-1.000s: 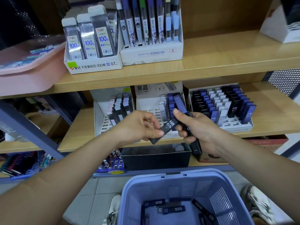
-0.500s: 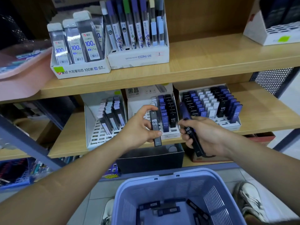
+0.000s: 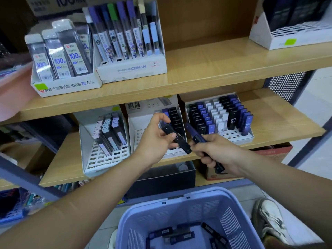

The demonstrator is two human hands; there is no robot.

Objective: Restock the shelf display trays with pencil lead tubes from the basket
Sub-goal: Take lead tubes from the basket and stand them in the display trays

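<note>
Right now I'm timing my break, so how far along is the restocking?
Done: the right tray looks nearly full, and the middle tray holds two columns. In hand: the left hand pinches a black tube, and the right hand grips a bundle of tubes. Left: empty middle-tray slots, and loose tubes in the basket.

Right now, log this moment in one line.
left hand: pinches black lead tube | right hand: grips blue lead tubes | middle tray: part-filled | basket: holds loose tubes
</note>
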